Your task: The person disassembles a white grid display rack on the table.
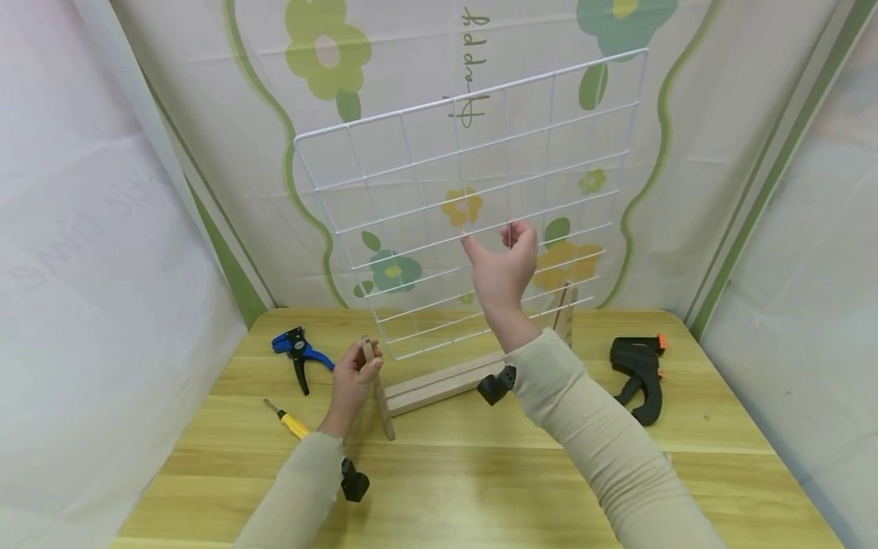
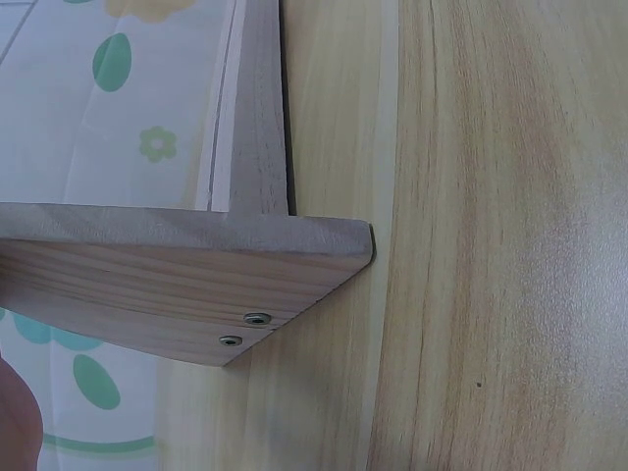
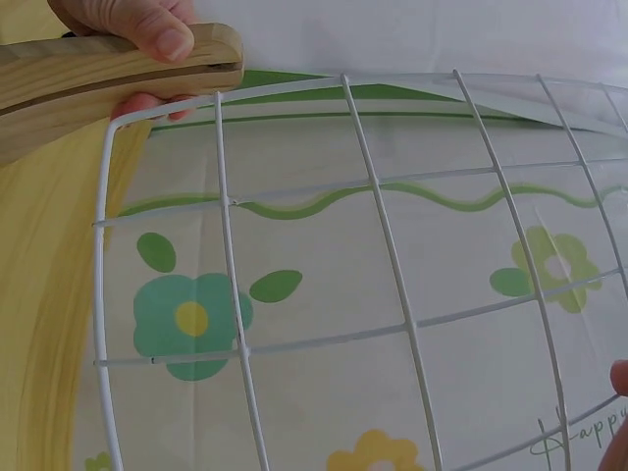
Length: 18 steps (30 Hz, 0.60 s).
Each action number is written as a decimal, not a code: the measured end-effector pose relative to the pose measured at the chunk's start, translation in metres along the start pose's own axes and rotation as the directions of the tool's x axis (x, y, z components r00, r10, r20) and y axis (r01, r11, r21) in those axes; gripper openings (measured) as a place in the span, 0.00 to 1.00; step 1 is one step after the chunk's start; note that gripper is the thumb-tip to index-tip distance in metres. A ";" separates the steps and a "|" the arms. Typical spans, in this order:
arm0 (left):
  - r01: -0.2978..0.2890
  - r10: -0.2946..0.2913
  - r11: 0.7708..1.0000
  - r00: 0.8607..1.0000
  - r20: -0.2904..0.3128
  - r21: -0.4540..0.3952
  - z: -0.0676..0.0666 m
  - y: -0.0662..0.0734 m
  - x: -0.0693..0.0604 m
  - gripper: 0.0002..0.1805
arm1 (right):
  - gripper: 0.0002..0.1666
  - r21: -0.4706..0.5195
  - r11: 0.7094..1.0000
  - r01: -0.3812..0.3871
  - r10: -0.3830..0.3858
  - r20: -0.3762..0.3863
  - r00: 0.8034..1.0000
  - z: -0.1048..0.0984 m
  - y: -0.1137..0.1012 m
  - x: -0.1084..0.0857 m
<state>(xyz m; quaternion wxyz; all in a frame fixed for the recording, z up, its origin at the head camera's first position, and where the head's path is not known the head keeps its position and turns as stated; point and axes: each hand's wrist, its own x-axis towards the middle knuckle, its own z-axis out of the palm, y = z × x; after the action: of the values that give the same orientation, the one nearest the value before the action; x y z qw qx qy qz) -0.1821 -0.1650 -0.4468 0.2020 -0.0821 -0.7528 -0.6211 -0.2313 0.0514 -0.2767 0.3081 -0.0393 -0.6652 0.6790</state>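
The right hand [image 1: 506, 274] grips the wires of a white wire grid [image 1: 425, 206], which hangs tilted above a wooden stand [image 1: 439, 385]. Around the top of the stand's left upright, the left hand [image 1: 353, 381] curls its fingers and thumb. In the right wrist view, that hand [image 3: 147, 25] pinches the grooved wooden upright [image 3: 108, 74], and a corner of the grid [image 3: 235, 285] lies close by it; whether they touch I cannot tell. Two screws [image 2: 257, 318] show in the side of the upright [image 2: 147, 285] in the left wrist view.
Blue and black pliers [image 1: 299, 347] and a yellow-handled screwdriver [image 1: 293, 424] lie on the wooden table [image 1: 480, 488] at the left. A black clamp with orange tips [image 1: 639, 374] lies at the right. Behind the table hangs a flower-printed cloth [image 1: 398, 30].
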 end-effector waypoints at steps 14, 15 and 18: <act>-0.015 0.015 1.000 1.000 0.010 0.013 -0.001 -0.005 0.001 0.13 | 0.34 -0.006 1.000 0.019 -0.019 -0.016 1.000 -0.009 0.012 -0.006; -0.010 0.010 1.000 1.000 0.012 0.014 -0.001 -0.005 0.001 0.13 | 0.35 -0.008 1.000 0.022 -0.022 -0.018 1.000 -0.009 0.013 -0.006; 0.002 -0.002 1.000 1.000 0.013 0.009 -0.001 -0.004 0.002 0.14 | 0.34 -0.010 1.000 0.022 -0.022 -0.020 1.000 -0.010 0.015 -0.006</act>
<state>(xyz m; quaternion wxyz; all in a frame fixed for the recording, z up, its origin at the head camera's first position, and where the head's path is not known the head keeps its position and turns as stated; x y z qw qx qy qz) -0.1850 -0.1675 -0.4496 0.1970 -0.0844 -0.7571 -0.6172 -0.2269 0.0584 -0.2935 0.3219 -0.0404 -0.6657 0.6720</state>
